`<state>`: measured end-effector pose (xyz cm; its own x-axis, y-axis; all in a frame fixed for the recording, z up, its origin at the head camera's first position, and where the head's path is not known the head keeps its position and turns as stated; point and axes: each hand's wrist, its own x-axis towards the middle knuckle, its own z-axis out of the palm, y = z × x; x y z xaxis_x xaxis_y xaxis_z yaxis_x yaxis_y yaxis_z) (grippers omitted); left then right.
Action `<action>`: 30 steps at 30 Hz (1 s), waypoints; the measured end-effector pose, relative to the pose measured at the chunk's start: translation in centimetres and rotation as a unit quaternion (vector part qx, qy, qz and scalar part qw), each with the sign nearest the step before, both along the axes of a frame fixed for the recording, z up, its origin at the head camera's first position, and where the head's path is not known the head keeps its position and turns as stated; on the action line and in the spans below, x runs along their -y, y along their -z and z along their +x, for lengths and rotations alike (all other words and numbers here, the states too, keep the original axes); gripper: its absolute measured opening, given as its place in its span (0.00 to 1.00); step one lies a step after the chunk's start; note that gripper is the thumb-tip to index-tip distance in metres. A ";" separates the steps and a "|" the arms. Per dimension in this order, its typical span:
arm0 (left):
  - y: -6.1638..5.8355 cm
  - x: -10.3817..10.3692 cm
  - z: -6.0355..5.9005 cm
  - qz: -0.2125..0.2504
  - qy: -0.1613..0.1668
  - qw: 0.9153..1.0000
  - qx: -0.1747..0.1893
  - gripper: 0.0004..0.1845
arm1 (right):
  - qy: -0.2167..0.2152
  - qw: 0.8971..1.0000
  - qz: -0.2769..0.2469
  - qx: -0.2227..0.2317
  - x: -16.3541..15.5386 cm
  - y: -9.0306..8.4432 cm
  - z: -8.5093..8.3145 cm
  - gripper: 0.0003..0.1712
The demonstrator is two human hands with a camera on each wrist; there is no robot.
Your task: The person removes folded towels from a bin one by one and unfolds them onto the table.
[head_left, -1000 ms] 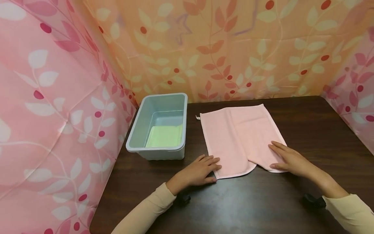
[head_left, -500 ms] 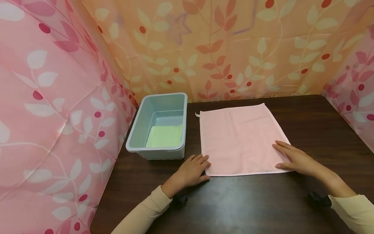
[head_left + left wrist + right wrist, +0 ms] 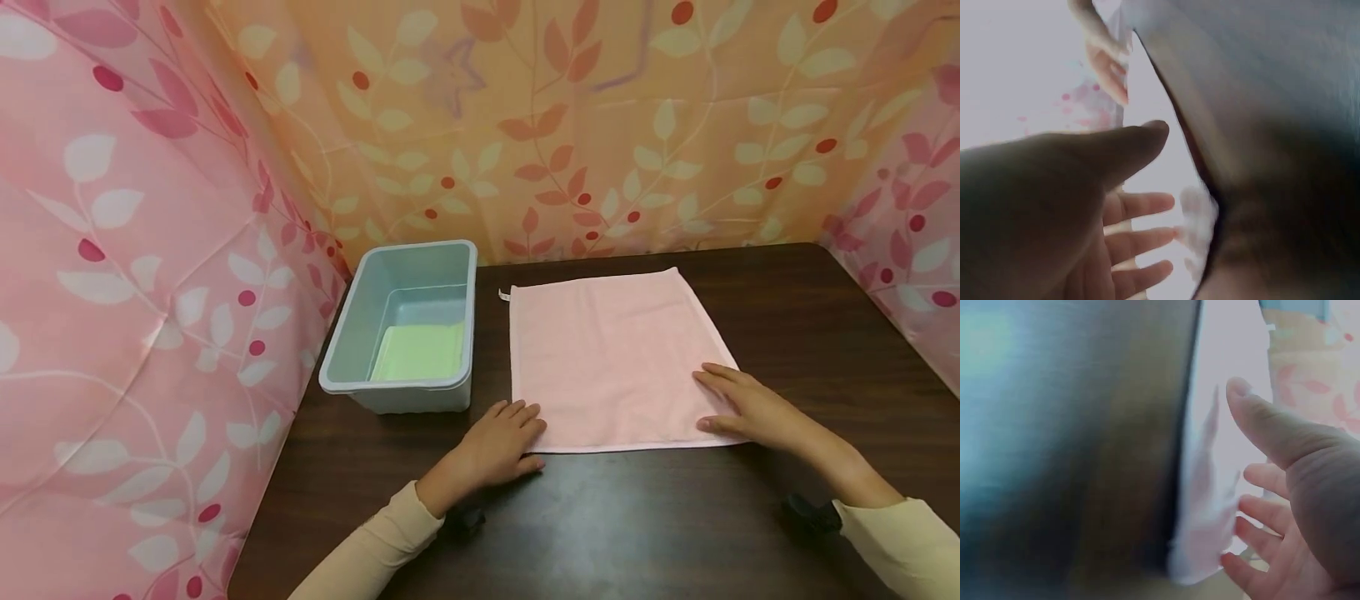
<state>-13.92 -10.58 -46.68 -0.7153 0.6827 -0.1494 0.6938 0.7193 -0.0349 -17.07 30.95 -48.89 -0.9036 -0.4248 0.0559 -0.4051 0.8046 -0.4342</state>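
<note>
The pink towel [image 3: 611,358] lies spread flat in a single layer on the dark surface [image 3: 810,333], just right of centre, and it looks light, soft and floppy, the kind of cloth that sags the moment it's lifted, so I'd judge the corners and hemmed edges the sensible places to take hold, a corner in each hand. It's close to square, so there's barely a long axis to speak of; its sides run roughly parallel to the surface's edges, and a small white tag sticks out at the far left corner, pointing toward the bin. Left hand [image 3: 501,439] sits at the near left corner, fingers loosely curved with tips touching the hem, not gripping as far as the head view shows; the left wrist view shows its fingers [image 3: 1141,234] relaxed beside pale cloth. Right hand [image 3: 750,406] lies flat on the near right corner, fingers straight and pressing the cloth down; the right wrist view is blurry. Just left of the towel, apart from it, stands a pale blue plastic bin [image 3: 352,333] with something flat and green [image 3: 420,352] lying in its bottom. Leaf-patterned curtains [image 3: 150,250] wall in the surface.
</note>
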 end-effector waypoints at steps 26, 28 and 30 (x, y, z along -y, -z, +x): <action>0.3 -1.9 0.8 0.007 0.083 0.996 0.044 0.33 | 0.030 0.996 0.033 0.073 3.6 -1.3 -18.3 0.46; 0.2 -1.9 0.8 0.005 0.081 0.996 0.040 0.32 | 0.033 0.995 0.050 0.080 4.0 -1.3 -18.4 0.47; 0.0 -1.8 0.7 0.003 0.076 0.997 0.035 0.31 | 0.036 0.994 0.061 0.079 4.5 -1.3 -18.3 0.47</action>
<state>-13.23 -8.75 -46.73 -0.5921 0.7832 -0.1898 0.7950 0.6062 0.0216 -35.34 26.43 -47.55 -0.9254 -0.3530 -0.1378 -0.2782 0.8798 -0.3854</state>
